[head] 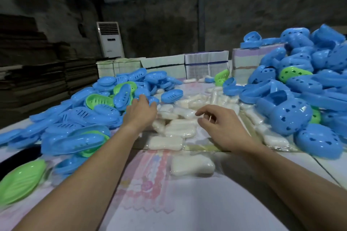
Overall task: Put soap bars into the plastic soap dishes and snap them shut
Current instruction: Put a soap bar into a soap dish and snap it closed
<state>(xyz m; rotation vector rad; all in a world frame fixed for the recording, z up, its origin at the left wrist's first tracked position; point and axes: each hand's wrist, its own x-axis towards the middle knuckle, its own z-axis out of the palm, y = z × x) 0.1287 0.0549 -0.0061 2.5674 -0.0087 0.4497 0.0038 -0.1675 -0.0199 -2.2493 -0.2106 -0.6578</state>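
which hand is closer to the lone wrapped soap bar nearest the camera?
Right, narrowly. The right hand hangs above and to the right of the wrapped soap bar, over the soap heap. The left hand is farther up and left, at the pile of blue dishes.

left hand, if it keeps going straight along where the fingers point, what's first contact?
Most likely the blue soap dish at the near edge of the left pile: the left hand has its fingertips right at it. Whether they already touch it is unclear from one view.
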